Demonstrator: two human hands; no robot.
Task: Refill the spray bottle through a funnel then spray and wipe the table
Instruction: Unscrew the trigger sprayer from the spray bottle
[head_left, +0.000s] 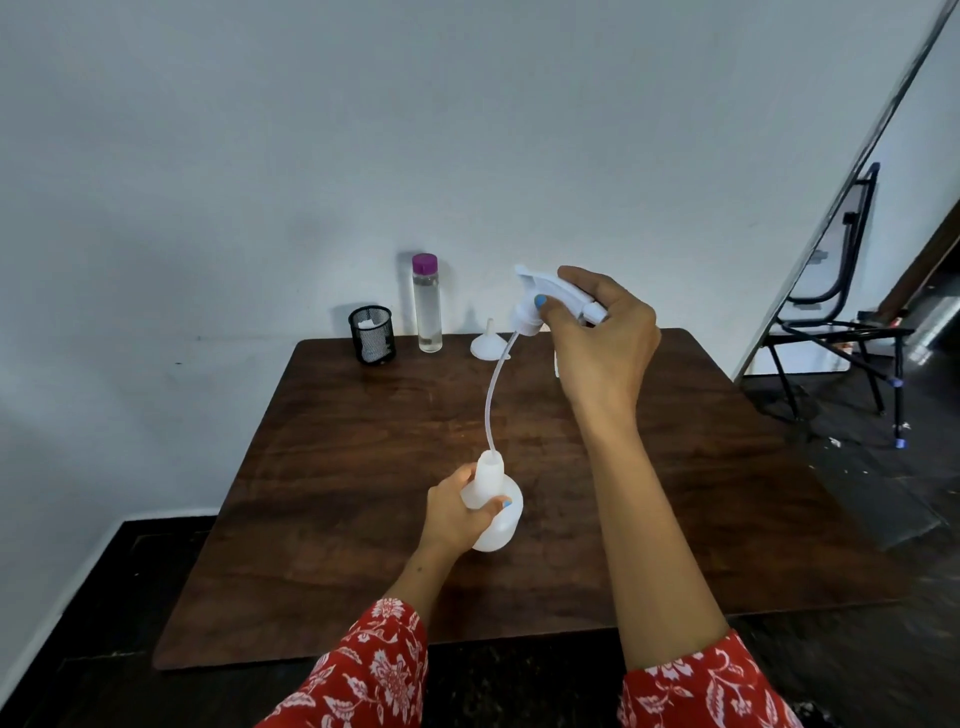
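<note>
The left hand (457, 512) wraps its fingers around one white spray bottle (496, 512) standing on the brown table (363, 467). The right hand (602, 332) pinches one spray head (540, 301) up high, with its tube (496, 389) still dipping into the bottle. At the back stand one funnel (488, 340), one water bottle (427, 304) and one black cup (371, 334).

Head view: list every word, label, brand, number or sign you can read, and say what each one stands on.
None: no readable text shows anywhere in this view.
Spray bottle: plain white, no label visible.
Trigger head: plain white, no marking visible.
Clear bottle with purple cap: no label visible.
Funnel: unmarked.
Mesh cup: something white inside, too small to tell whether it bears text.
</note>
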